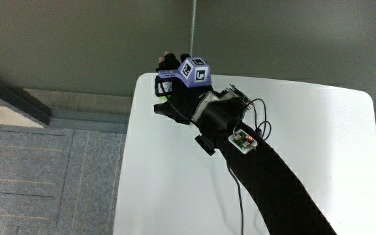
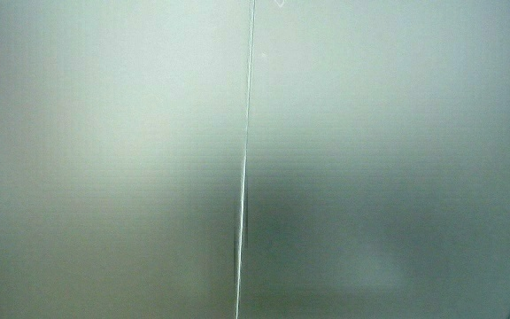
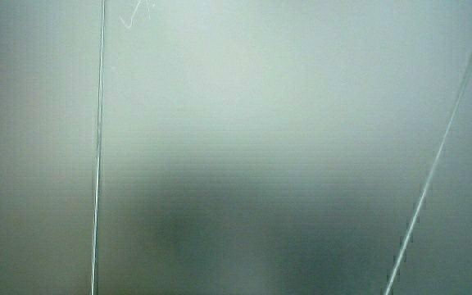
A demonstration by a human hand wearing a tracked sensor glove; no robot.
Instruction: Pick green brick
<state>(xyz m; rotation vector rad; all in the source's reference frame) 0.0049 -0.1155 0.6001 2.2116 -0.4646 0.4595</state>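
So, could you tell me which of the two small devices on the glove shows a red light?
The small white board at the wrist; the patterned cube on the back of the hand shows none. Side views show only pale wall.

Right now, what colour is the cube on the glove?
Purple-edged cube with black-and-white marker patterns, best in the main view; side views show only pale wall.

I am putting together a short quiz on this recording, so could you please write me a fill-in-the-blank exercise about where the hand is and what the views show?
1. The hand is at a corner of the white ____.
2. On the back of the hand sits a small patterned ____.
3. The glove on the hand is ____ in colour.
4. Both side views show only a pale ____.

Missing words: table; cube; black; wall. No green brick shows in any view.
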